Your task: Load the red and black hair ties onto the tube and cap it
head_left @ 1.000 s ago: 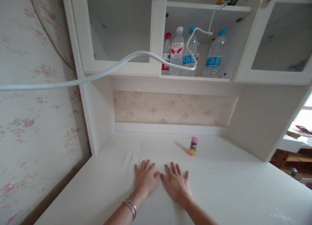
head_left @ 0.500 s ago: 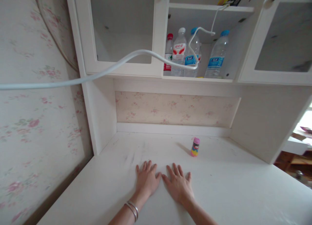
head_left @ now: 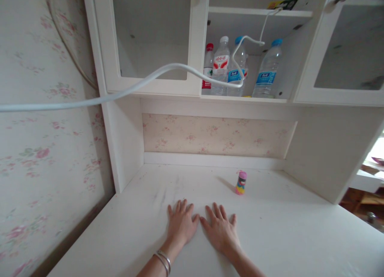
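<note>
My left hand (head_left: 181, 224) lies flat on the white desktop (head_left: 135, 229), fingers spread, with silver bangles (head_left: 163, 261) on its wrist. Beside it my right hand (head_left: 221, 227) rests palm down, also spread and holding nothing. The two thumbs nearly meet; whether they touch I cannot tell. Beyond the right hand, apart from its fingers, a small colourful cylindrical container (head_left: 241, 183) with a pink top stands upright. Its side carries pink, blue and yellow patterns.
An open cupboard section above holds several plastic bottles (head_left: 221, 65). A thick white cable (head_left: 144, 79) crosses in front of the cabinet at bottle height. Glass-fronted doors (head_left: 153, 37) flank the section. Floral wallpaper (head_left: 45, 157) covers the wall at left.
The whole view has shifted very slightly, with everything a little lower in the picture. Both hands stay flat in the same place on the desktop.
</note>
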